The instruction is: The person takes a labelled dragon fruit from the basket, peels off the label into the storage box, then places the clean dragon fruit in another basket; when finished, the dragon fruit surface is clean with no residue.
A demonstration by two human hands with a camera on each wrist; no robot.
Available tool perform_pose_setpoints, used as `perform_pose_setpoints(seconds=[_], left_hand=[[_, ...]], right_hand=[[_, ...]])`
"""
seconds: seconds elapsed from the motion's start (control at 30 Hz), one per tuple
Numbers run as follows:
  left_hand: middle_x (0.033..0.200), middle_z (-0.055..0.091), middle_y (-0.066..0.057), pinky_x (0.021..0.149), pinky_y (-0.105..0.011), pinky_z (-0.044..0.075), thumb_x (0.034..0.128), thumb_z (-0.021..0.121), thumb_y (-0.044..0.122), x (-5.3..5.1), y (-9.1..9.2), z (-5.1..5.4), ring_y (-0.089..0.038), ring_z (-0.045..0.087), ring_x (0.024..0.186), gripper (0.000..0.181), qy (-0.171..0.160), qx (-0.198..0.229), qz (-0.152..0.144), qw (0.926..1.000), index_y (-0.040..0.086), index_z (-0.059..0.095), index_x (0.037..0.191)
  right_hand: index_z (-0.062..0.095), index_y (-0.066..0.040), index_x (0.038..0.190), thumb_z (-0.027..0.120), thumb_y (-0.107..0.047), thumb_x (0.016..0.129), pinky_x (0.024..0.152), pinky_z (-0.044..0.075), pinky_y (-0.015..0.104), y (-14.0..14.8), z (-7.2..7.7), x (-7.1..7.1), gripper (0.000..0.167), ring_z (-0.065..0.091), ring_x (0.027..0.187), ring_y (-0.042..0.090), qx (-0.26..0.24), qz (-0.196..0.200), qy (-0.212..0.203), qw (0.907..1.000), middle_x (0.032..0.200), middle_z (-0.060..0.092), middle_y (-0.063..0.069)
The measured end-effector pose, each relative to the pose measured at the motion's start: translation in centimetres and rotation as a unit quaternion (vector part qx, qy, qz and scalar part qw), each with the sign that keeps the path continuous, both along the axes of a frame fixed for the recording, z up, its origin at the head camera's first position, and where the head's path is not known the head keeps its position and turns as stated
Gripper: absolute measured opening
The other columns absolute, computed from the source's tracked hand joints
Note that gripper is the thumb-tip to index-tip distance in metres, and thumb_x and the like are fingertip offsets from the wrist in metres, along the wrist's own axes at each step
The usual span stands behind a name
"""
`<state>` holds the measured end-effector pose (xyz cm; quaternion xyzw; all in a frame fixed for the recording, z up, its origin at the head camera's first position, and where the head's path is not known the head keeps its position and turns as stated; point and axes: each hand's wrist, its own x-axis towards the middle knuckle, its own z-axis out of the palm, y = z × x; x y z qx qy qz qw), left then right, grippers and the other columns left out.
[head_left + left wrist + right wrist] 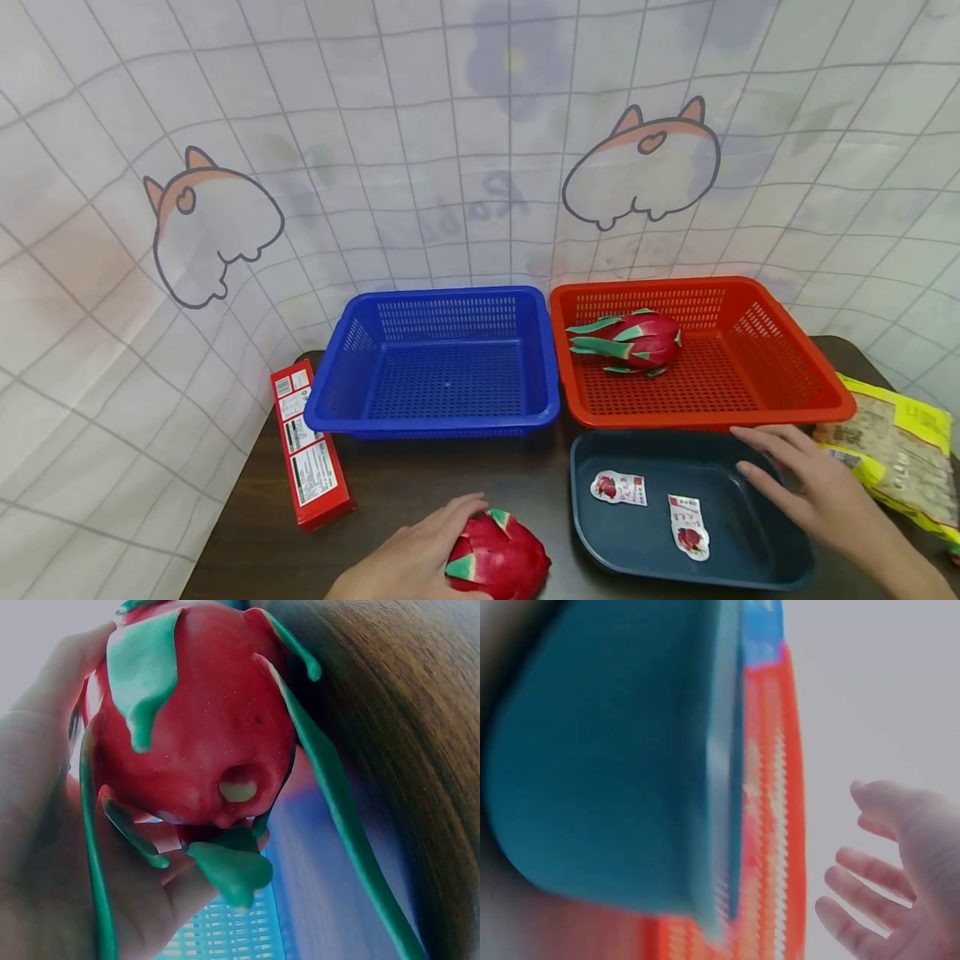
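Note:
My left hand (420, 550) grips a red dragon fruit (504, 557) with green leaf tips, low at the front of the table. In the left wrist view, the thumb and fingers wrap round the same dragon fruit (202, 712), partly hidden behind it. My right hand (813, 483) is held over the right side of a dark blue tray (637, 546), fingers loosely spread and holding nothing. The right wrist view shows this hand (907, 862) apart from the tray (607, 765). Two fruit-printed stickers, one left (618, 488) and one right (688, 527), lie in the tray.
Behind the tray stands a red basket (757, 417) with another dragon fruit (637, 340) inside. Left of it is a blue basket (450, 423). A red box (313, 450) lies at the left edge, a yellow bag (900, 454) at the right. A patterned curtain (465, 167) hangs behind.

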<state>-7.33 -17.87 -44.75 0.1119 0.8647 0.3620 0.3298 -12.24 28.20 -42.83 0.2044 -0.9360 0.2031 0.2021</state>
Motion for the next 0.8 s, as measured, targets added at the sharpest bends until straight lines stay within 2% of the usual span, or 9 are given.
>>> perform_pose_setpoints(seconds=[0.07,0.13,0.2,0.27,0.3,0.37,0.43,0.53,0.8], left_hand=[[0.142,0.042,0.015,0.081,-0.045,0.057,0.0626,0.074,0.068,0.0,-0.1,0.2,-0.021,0.046,0.121,0.092,0.000,-0.005,0.002,1.0000,0.049,0.029,0.140],[0.143,0.042,0.015,0.083,-0.046,0.057,0.0627,0.074,0.069,-0.1,-0.1,0.2,-0.021,0.046,0.121,0.094,0.003,-0.007,-0.002,1.0000,0.046,0.029,0.142],[0.144,0.041,0.014,0.084,-0.047,0.057,0.0635,0.074,0.068,-0.2,-0.2,0.2,-0.021,0.046,0.121,0.095,0.009,-0.007,-0.008,0.9999,0.043,0.028,0.143],[0.145,0.041,0.014,0.084,-0.047,0.057,0.0643,0.074,0.067,-0.3,-0.2,0.1,-0.021,0.046,0.122,0.096,0.016,-0.006,-0.014,0.9998,0.040,0.028,0.145],[0.145,0.041,0.014,0.083,-0.047,0.057,0.0636,0.075,0.066,-0.4,-0.2,0.1,-0.021,0.046,0.122,0.097,0.017,-0.004,-0.014,0.9997,0.040,0.029,0.144],[0.146,0.040,0.013,0.082,-0.046,0.057,0.0632,0.077,0.064,-0.5,-0.2,-0.1,-0.021,0.045,0.123,0.098,0.024,-0.001,-0.020,0.9995,0.038,0.029,0.145],[0.146,0.040,0.013,0.082,-0.045,0.057,0.0627,0.078,0.063,-0.5,-0.2,-0.3,-0.021,0.045,0.124,0.099,0.028,0.002,-0.022,0.9994,0.038,0.029,0.145],[0.145,0.041,0.013,0.082,-0.045,0.057,0.0632,0.077,0.063,-0.4,-0.2,-0.4,-0.021,0.046,0.123,0.099,0.029,0.006,-0.026,0.9992,0.038,0.029,0.145],[0.143,0.041,0.016,0.083,-0.044,0.058,0.0618,0.077,0.065,-0.3,-0.3,-0.1,-0.021,0.046,0.122,0.099,0.012,0.010,-0.008,0.9998,0.040,0.028,0.145]], right_hand=[[0.063,-0.009,0.125,0.085,-0.011,0.069,0.063,0.037,0.001,0.8,0.3,-0.4,0.061,0.043,0.093,0.002,-0.027,-0.023,0.013,0.9993,0.118,0.057,0.013],[0.060,-0.004,0.129,0.085,-0.012,0.070,0.067,0.032,-0.001,1.8,0.3,-0.8,0.065,0.045,0.101,0.015,-0.051,-0.044,0.021,0.9975,0.127,0.050,0.021],[0.056,0.000,0.131,0.084,-0.016,0.074,0.088,0.037,0.008,2.7,0.2,-1.3,0.066,0.042,0.115,0.033,-0.066,-0.063,0.032,0.9953,0.140,0.040,0.027],[0.053,0.005,0.133,0.079,-0.023,0.080,0.105,0.039,0.032,3.6,0.0,-1.8,0.066,0.035,0.121,0.050,-0.079,-0.070,0.044,0.9934,0.147,0.032,0.030],[0.050,0.006,0.134,0.077,-0.026,0.082,0.111,0.033,0.046,4.0,-0.1,-2.0,0.066,0.033,0.123,0.053,-0.084,-0.072,0.051,0.9926,0.149,0.029,0.030],[0.045,0.009,0.137,0.072,-0.032,0.087,0.104,0.022,0.073,4.6,-0.4,-2.4,0.070,0.028,0.128,0.056,-0.094,-0.080,0.053,0.9910,0.153,0.025,0.031],[0.039,0.009,0.141,0.068,-0.037,0.090,0.104,0.016,0.076,5.2,-0.7,-2.6,0.075,0.025,0.131,0.058,-0.099,-0.093,0.045,0.9897,0.153,0.022,0.032],[0.033,0.009,0.145,0.066,-0.036,0.091,0.107,0.010,0.076,5.8,-1.2,-2.8,0.078,0.019,0.136,0.059,-0.105,-0.112,0.024,0.9879,0.154,0.020,0.033],[0.030,0.013,0.144,0.063,-0.029,0.092,0.107,0.010,0.077,7.3,-2.6,-4.7,0.075,0.019,0.136,0.060,-0.135,-0.136,0.007,0.9814,0.148,0.023,0.040]])
